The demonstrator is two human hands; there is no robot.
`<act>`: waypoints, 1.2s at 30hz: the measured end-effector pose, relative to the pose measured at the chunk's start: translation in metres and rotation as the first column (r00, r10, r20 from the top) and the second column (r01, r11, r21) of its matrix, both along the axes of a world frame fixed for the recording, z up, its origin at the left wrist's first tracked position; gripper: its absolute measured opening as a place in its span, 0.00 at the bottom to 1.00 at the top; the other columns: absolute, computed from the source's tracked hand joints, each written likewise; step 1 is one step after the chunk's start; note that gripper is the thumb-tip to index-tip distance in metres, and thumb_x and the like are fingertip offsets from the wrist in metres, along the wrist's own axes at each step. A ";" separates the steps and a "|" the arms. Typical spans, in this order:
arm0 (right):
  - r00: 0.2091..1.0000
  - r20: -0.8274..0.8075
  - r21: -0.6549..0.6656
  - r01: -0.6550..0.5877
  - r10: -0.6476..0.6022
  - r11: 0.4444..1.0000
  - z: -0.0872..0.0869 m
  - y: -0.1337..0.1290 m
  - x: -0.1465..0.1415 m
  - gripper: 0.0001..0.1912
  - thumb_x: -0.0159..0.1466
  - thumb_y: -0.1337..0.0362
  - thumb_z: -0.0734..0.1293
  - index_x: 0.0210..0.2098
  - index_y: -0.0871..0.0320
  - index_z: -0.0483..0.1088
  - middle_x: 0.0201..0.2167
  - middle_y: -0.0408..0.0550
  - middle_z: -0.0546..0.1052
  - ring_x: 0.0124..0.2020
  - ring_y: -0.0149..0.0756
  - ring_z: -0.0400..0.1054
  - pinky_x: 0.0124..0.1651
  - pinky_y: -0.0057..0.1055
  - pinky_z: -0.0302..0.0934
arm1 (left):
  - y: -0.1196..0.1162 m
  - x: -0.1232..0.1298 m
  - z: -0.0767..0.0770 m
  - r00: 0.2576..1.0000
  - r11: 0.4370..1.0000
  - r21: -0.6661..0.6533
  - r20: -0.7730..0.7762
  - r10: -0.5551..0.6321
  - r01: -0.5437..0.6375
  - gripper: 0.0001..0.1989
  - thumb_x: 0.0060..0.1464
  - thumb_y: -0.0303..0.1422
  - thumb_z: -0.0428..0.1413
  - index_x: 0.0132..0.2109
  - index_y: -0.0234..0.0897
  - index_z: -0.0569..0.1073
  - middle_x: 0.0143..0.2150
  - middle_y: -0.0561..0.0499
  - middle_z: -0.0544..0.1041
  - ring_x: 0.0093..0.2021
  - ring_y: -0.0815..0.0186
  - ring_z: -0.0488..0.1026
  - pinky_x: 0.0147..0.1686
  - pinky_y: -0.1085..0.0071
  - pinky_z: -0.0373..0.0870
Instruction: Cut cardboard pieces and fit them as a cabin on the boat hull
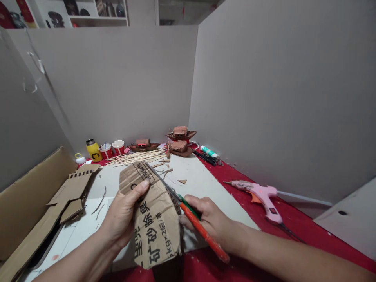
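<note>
My left hand [125, 209] pinches a printed piece of brown cardboard [157, 227], thumb on top and fingers underneath. Black lettering covers its face. My right hand [210, 219] is closed around the handles of a pair of scissors [195, 221], one handle orange and the other green. The scissor blades lie along the cardboard's upper right edge. Under the cardboard, white paper [205, 184] is spread over a red cloth. Small cardboard offcuts [182, 181] lie on the paper just beyond the blades.
A pink glue gun [261, 194] rests on the red cloth at right. Cut cardboard [69, 188] lies at left. Thin wooden sticks [138, 156], model boats [180, 133], paper cups [118, 147] and a yellow bottle [93, 150] stand at the back, before grey partition walls [117, 78].
</note>
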State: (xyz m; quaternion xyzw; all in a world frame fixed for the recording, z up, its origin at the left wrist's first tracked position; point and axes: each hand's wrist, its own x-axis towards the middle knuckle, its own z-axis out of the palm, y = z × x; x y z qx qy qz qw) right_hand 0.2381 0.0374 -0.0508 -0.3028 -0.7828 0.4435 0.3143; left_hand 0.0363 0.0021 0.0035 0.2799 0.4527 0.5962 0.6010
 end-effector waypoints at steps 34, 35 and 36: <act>0.440 0.663 0.492 0.354 -0.606 0.796 -0.004 0.090 0.041 0.21 0.62 0.50 0.62 0.33 0.63 0.75 0.31 0.64 0.79 0.34 0.54 0.74 0.32 0.39 0.61 | 0.026 -0.024 -0.018 0.884 0.895 0.444 -0.433 0.175 0.041 0.14 0.52 0.37 0.64 0.44 0.35 0.80 0.39 0.50 0.83 0.39 0.64 0.78 0.39 0.72 0.74; 0.440 0.665 0.488 0.357 -0.604 0.797 -0.006 0.092 0.042 0.21 0.62 0.50 0.63 0.33 0.63 0.75 0.31 0.64 0.78 0.34 0.54 0.74 0.32 0.39 0.61 | 0.025 -0.025 -0.018 0.828 0.868 0.494 -0.507 0.240 0.052 0.12 0.52 0.36 0.64 0.43 0.36 0.80 0.39 0.50 0.83 0.39 0.63 0.77 0.39 0.71 0.74; 0.444 0.660 0.486 0.362 -0.606 0.795 -0.007 0.094 0.043 0.20 0.62 0.51 0.64 0.32 0.63 0.76 0.30 0.64 0.78 0.33 0.54 0.74 0.33 0.40 0.62 | 0.024 -0.026 -0.019 0.761 0.828 0.556 -0.567 0.315 0.072 0.10 0.53 0.35 0.63 0.43 0.37 0.80 0.39 0.50 0.83 0.38 0.64 0.77 0.39 0.71 0.75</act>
